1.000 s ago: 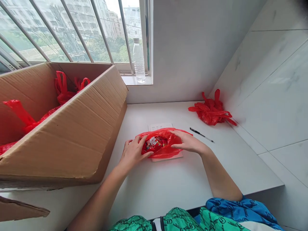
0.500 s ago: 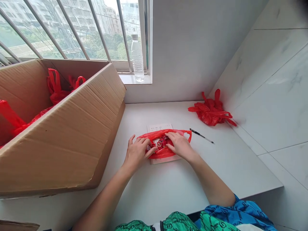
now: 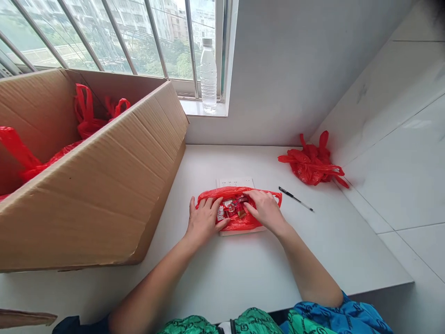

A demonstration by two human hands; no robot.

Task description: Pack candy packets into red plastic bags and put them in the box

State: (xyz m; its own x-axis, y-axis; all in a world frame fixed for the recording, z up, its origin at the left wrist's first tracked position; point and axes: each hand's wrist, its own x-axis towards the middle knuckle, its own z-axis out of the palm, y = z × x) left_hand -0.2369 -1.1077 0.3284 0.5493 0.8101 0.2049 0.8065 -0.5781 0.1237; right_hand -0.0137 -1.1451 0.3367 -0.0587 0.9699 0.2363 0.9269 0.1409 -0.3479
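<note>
A red plastic bag (image 3: 239, 225) lies with its mouth spread wide on the white table. Small red wrapped packets (image 3: 233, 207) show inside it. My left hand (image 3: 204, 220) rests over the bag's left end, fingers spread and thumb apart, gripping nothing I can see. At the right end, my right hand (image 3: 267, 209) reaches into the mouth with fingers bent and thumb apart. Its fingertips are by the packets and partly hidden against the red plastic. Under the bag is a printed paper or booklet (image 3: 235, 182), of which only the far and near edges show.
On the left stands a large cardboard box (image 3: 114, 185) holding red bags (image 3: 88, 125). A black pen (image 3: 295, 199) lies right of my hands. More red bags (image 3: 311, 164) sit against the tiled wall. A clear bottle (image 3: 208, 79) stands on the windowsill.
The camera view has shifted slightly. My left hand's fingers have moved back toward the bag's left rim, and more of the packets show between my hands. The right hand stays at the right end.
</note>
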